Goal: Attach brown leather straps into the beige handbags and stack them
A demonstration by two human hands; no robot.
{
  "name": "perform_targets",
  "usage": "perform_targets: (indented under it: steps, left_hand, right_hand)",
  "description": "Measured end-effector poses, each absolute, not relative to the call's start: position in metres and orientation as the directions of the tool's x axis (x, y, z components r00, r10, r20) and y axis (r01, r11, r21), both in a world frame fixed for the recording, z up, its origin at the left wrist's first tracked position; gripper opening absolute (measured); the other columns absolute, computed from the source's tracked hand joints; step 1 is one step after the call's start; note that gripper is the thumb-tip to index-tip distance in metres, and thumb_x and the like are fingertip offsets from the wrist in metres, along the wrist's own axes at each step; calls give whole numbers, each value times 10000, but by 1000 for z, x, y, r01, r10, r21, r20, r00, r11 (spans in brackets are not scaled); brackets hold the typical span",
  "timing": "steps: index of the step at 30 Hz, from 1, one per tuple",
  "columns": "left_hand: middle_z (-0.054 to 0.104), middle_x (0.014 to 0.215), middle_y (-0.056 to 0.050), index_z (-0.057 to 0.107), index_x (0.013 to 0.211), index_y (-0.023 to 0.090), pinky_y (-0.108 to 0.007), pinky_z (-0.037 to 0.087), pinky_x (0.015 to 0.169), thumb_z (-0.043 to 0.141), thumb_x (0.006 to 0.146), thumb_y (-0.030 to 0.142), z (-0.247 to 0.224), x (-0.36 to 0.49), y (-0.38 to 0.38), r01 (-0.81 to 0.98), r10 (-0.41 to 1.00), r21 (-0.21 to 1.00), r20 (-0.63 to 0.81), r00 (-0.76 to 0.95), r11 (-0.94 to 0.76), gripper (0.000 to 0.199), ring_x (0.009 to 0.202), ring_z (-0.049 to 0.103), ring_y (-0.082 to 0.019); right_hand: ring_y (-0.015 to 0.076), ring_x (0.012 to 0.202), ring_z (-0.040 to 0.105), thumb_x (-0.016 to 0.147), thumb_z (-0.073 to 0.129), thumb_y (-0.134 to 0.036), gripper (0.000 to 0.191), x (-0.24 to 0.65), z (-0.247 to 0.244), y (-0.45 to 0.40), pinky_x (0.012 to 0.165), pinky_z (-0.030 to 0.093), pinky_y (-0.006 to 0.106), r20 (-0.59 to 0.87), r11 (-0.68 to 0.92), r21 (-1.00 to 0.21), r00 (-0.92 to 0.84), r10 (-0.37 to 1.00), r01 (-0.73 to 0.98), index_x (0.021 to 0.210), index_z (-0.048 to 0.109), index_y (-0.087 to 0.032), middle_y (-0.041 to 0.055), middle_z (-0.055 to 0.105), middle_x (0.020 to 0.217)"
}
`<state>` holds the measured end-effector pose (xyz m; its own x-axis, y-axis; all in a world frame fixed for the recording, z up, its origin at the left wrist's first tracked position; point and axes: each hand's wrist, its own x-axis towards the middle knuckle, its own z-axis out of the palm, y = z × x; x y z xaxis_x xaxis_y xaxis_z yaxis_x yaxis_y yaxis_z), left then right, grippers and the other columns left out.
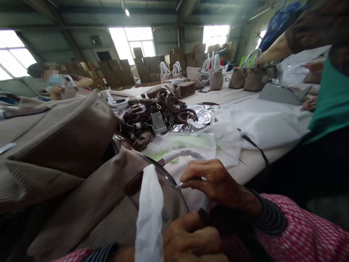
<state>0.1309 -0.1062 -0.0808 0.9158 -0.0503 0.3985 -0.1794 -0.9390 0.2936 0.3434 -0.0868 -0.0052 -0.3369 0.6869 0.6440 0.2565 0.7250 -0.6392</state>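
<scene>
A beige corduroy handbag [109, 203] lies tilted in front of me, its metal zipper [167, 174] partly parted along the top edge. My right hand [218, 182] pinches the small zipper pull [179, 186] between thumb and fingertips. At the bag's near end, my left hand [191, 238] is closed with curled fingers on its edge; the fingertips are partly hidden. One bag handle wrapped in white paper [149, 214] rises in front of my left wrist. Behind the zipper, the other wrapped handle [185, 154] arches over the table.
More beige bags with brown bases [68, 134] are piled at left. Brown straps [163, 105] lie heaped beyond, beside crumpled silver foil [203, 114]. White wrapping sheets [267, 112] cover the table at right. A co-worker in a green top [331, 91] stands close at right; another person is far left.
</scene>
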Motion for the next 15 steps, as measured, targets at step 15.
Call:
perform_targets:
  steps: [15]
  left_hand:
    - [699,913,33,654,973,221,-304,493,981,488,1104,399,-10,142,-91,-37,11,122,368,930,-992,276,907,622,-145]
  right_hand:
    - [113,707,643,967,714,-160,95,343,-1,-69,682,504,198,637,749,-590,-397,661,301,873,711,-145,5,689,767]
